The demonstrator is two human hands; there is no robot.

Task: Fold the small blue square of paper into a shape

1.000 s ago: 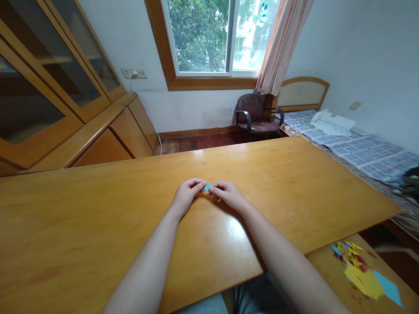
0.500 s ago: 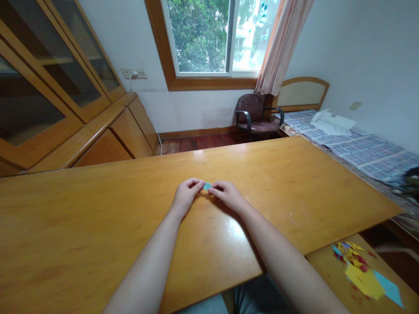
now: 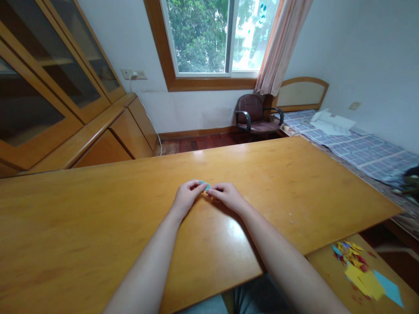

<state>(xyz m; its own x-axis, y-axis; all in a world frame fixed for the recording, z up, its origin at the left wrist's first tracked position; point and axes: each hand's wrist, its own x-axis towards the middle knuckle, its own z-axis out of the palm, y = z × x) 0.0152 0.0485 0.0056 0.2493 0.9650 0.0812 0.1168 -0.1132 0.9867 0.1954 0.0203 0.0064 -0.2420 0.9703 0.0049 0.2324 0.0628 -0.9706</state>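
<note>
A small piece of light blue paper [image 3: 207, 187] is pinched between my two hands, just above the middle of the wooden table [image 3: 98, 218]. My left hand [image 3: 188, 196] is closed on its left side, thumb in front and fingers behind. My right hand [image 3: 225, 194] is closed on its right side, with the thumb and index fingertip meeting at the edge. Fingers cover much of the paper, so its exact shape cannot be made out.
Lower right, a lower wooden surface [image 3: 327, 270] bears a heap of small coloured paper pieces [image 3: 352, 253], yellow sheets [image 3: 365, 281] and a light blue sheet [image 3: 389, 288]. Beyond the table stand a chair [image 3: 250, 111], a bed [image 3: 366, 150] and a glass-door cabinet [image 3: 65, 78].
The blue paper has turned and shifted slightly in my fingers, with a corner now showing above my left thumb. Both hands stay in nearly the same place.
</note>
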